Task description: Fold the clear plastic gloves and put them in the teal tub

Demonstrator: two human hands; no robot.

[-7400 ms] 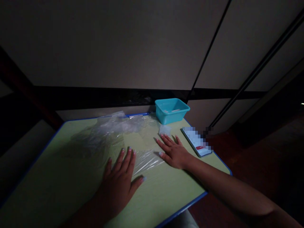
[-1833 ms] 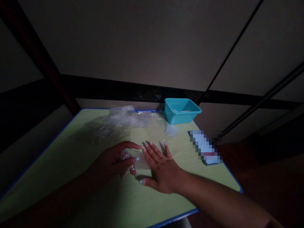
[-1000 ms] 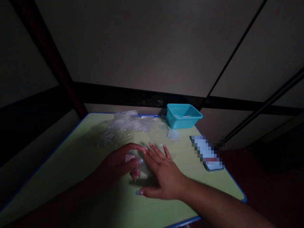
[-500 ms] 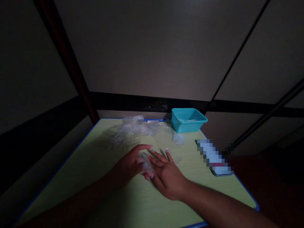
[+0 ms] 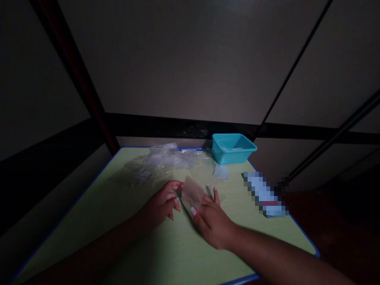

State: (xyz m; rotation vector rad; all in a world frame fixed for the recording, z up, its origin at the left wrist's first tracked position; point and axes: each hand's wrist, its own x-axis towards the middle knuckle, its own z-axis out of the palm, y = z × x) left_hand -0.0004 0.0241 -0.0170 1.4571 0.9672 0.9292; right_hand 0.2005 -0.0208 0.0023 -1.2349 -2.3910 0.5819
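A small clear plastic bag [image 5: 192, 192] is gripped in my right hand [image 5: 213, 222], with the thumb on its near side and other fingers behind it. My left hand [image 5: 164, 204] is at the bag's left edge, its index fingertip at or touching the upper left side; the fingers are apart and curved. Behind the hands, a loose pile of clear plastic bags [image 5: 168, 158] spreads over the back of the table. A small whitish packet [image 5: 221, 172] lies in front of the turquoise basket [image 5: 233, 156].
The pale green table [image 5: 166, 253] has a blue edge. At its right side lies a flat, blurred-out object [image 5: 264, 194]. A panelled wall [image 5: 184, 63] rises right behind the table.
The bag, crumpled between both hands before, now stands up flat in my right hand. My left hand has drawn slightly left and its fingers have come away from most of the bag.
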